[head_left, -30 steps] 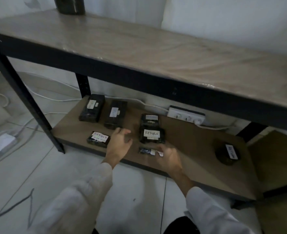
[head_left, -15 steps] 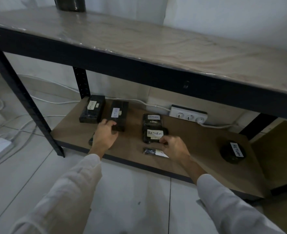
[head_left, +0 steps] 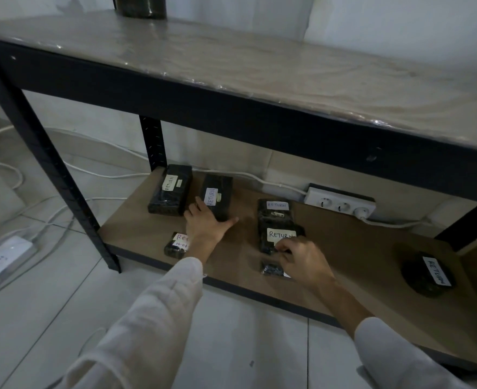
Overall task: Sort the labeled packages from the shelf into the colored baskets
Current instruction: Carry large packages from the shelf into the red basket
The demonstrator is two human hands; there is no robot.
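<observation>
Since half a second ago both hands have pushed deeper over the lower shelf board (head_left: 344,248), the left going from the small front package to a long one behind it. Nearest, at the board's front edge, a small black package (head_left: 271,269) lies just under the right hand (head_left: 302,262), whose curled fingers touch the near edge of the package with the large RETURN label (head_left: 281,237); whether they have closed on it cannot be told. Left of that, also by the front edge, the small labeled package (head_left: 177,245) lies partly behind the left wrist. The left hand (head_left: 206,226) is spread open, thumb out to the right and fingers to the left, around the near end of the long RETURN package (head_left: 217,200), touching it but not clamped. Beside that one, toward the board's left rear corner, sits another long RETURN package (head_left: 170,189). Behind the right hand's package lies a further labeled package (head_left: 275,211). Far right on the board, well apart, a round dark package (head_left: 428,276) rests alone. At the board's back edge sits a white power strip (head_left: 341,204).
</observation>
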